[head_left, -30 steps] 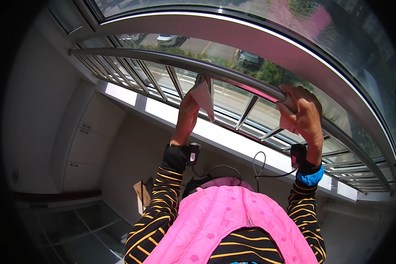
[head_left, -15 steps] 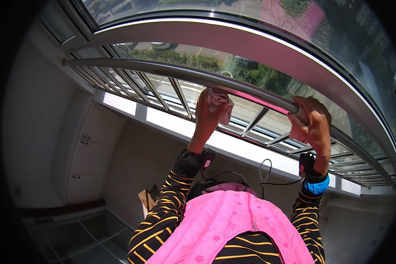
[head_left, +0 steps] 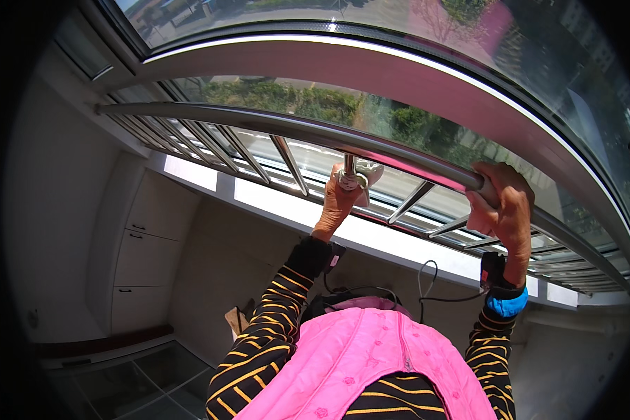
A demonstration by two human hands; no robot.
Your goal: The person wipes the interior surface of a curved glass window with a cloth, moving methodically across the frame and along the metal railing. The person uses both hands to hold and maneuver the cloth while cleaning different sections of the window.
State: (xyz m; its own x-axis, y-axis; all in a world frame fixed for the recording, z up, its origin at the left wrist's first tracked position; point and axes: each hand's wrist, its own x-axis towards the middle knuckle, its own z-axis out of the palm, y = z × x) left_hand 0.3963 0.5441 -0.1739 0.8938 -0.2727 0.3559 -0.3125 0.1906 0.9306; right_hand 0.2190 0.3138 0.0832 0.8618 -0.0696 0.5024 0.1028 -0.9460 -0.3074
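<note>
A round metal handrail (head_left: 273, 120) runs across the window, with slim metal bars below it. My left hand (head_left: 338, 210) is closed round one upright bar (head_left: 349, 164) just under the rail. A crumpled pale cloth (head_left: 369, 175) is in that hand, wrapped against the bar, with loose folds sticking out to the right. Farther right, my right hand (head_left: 514, 203) grips the handrail from above. A pinkish cloth (head_left: 480, 213) shows under its fingers and hangs below the rail; part of it is hidden by the hand.
Beyond the rail is a window frame (head_left: 315, 59) with glass. A white sill (head_left: 273, 198) lies below the bars. Dark cables (head_left: 434, 297) loop from small devices at both wrists. White cabinet drawers (head_left: 145, 252) stand at the left, above a tiled floor (head_left: 168, 371).
My left hand has moved down and slightly right, from just under the rail to round the upright bar, carrying its cloth. My right hand keeps its hold on the rail.
</note>
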